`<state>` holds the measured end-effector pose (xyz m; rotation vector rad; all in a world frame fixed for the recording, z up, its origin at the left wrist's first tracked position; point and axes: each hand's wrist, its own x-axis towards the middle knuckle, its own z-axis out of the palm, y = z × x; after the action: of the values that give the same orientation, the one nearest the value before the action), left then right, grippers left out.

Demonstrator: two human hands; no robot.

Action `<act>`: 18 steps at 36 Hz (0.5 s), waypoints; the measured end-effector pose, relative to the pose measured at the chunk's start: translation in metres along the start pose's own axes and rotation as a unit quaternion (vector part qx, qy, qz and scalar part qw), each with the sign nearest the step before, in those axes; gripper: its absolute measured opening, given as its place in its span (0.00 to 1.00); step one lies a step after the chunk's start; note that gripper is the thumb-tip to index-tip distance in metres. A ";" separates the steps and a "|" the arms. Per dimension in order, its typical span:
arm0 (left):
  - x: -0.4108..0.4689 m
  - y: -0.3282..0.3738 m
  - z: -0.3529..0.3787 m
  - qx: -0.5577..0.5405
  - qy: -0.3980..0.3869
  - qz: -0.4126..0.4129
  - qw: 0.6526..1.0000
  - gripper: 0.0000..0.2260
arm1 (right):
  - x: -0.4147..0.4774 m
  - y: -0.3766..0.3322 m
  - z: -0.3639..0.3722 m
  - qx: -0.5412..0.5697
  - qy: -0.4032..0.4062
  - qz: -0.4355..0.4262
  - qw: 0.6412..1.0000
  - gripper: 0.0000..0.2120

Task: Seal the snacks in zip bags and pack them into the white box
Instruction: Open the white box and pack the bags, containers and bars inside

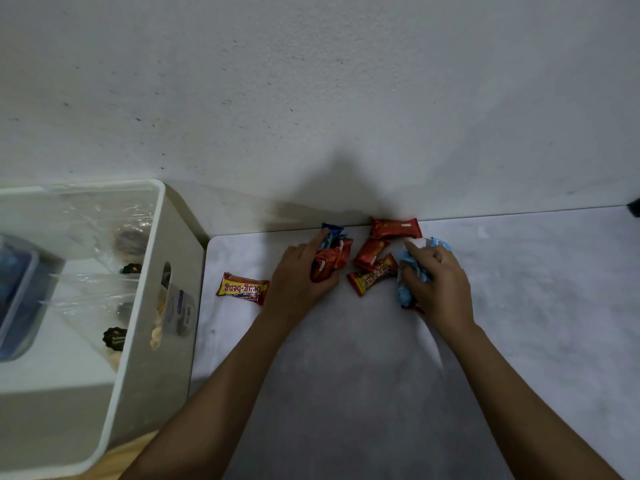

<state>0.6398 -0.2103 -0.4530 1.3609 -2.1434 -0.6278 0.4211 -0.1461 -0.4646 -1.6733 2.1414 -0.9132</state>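
Observation:
Wrapped snacks lie at the far edge of a grey table (346, 358). My left hand (298, 275) is closed around red snack packs (329, 263), its forefinger touching a blue pack (331, 233). My right hand (438, 282) grips light blue snack packs (408, 271). Between the hands lie loose red packs (370, 254), one red pack (395, 227) against the wall, and a red-and-yellow bar (374, 276). Another red-and-yellow bar (243, 289) rests left of my left hand. The white box (152, 327) stands at the left with clear zip bags (104, 285) of snacks inside.
A grey wall (311, 98) rises directly behind the table's far edge. A dark blue lidded container (17, 289) sits in the box's left part. Wooden floor (135, 448) shows below the box. A small dark object (635, 206) is at the far right.

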 end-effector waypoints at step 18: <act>-0.031 0.059 -0.106 -0.047 0.060 0.070 0.995 0.29 | -0.043 -0.111 -0.077 0.026 0.108 -0.012 0.994 0.20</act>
<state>0.6795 -0.1699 -0.3408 1.1562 -2.0653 -0.5696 0.4753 -0.0969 -0.3431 -1.6441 2.2148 -1.1973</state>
